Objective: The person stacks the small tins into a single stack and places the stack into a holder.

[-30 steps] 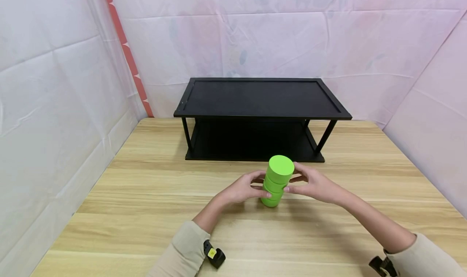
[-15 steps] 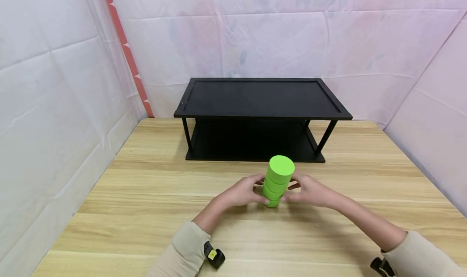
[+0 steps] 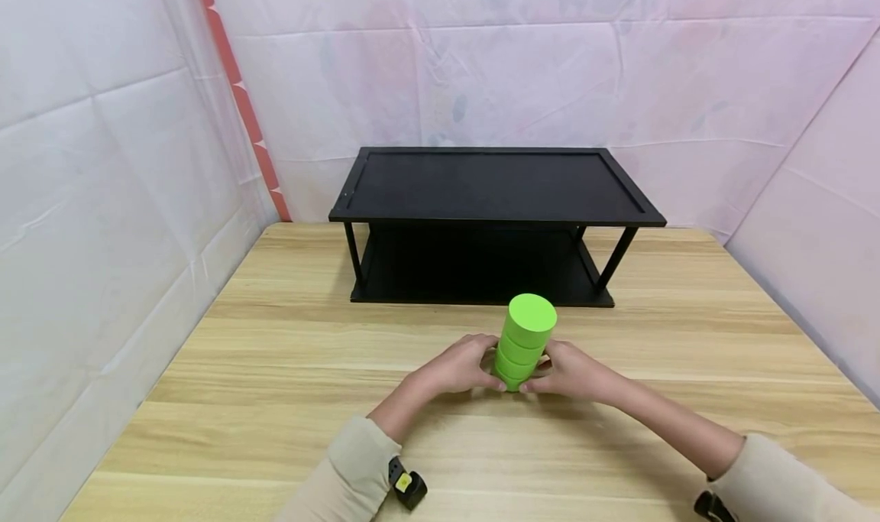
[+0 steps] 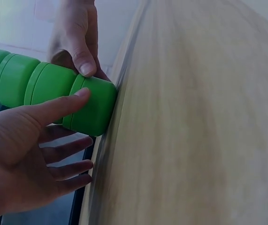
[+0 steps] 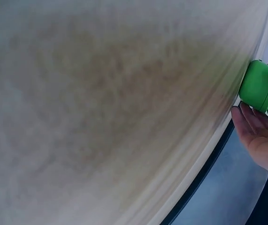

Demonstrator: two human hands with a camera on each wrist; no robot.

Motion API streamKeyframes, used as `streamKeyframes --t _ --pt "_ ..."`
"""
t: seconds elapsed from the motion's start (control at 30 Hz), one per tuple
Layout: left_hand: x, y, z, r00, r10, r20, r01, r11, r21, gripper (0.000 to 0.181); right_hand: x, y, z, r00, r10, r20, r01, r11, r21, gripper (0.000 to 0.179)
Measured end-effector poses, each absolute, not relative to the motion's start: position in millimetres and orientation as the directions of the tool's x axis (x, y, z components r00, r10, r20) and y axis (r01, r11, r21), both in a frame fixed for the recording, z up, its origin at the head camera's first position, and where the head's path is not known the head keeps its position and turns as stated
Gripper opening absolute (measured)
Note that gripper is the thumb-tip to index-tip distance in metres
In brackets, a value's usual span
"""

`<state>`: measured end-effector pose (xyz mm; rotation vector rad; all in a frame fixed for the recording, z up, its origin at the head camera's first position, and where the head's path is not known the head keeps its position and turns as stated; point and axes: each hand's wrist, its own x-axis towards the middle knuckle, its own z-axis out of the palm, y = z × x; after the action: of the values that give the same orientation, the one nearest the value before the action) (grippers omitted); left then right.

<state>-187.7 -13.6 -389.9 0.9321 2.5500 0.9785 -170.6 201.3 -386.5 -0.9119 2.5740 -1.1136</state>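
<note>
A stack of bright green round containers (image 3: 524, 338) stands upright on the wooden table, leaning slightly in the head view. Low on its left side, my left hand (image 3: 462, 365) holds the bottom container, thumb in front. From the right, my right hand (image 3: 576, 371) holds the same container low down, its fingers partly hidden behind the stack. In the left wrist view the left thumb lies across the bottom container (image 4: 96, 105), while several other left fingers (image 4: 70, 168) spread out beside it. Fingers of the right hand (image 5: 265, 145) lie along the container's side in the right wrist view.
Just behind the stack is a black two-tier shelf (image 3: 481, 186) with thin posts. Pale cloth walls (image 3: 536, 79) close in the back and both sides of the wooden table (image 3: 289, 369).
Both hands have slid down the stack to its bottom container. The right hand has also come in closer from the right. The stack stays in place.
</note>
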Motion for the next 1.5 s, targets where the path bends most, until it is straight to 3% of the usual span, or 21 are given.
streamKeyframes --t 1.07,1.5 --pt "-189.1 -14.5 -393.2 -0.780 0.626 0.013 0.431 0.521 0.737 0.055 -170.1 198.6 -385.7 -0.827 -0.558 0.068 -0.419 0.532 -0.736 0.051" --pt "-188.0 -16.4 -388.6 -0.814 0.581 -0.001 0.392 0.551 0.736 0.058 -169.9 194.7 -381.2 -0.833 -0.548 0.071 -0.413 0.532 -0.739 0.049"
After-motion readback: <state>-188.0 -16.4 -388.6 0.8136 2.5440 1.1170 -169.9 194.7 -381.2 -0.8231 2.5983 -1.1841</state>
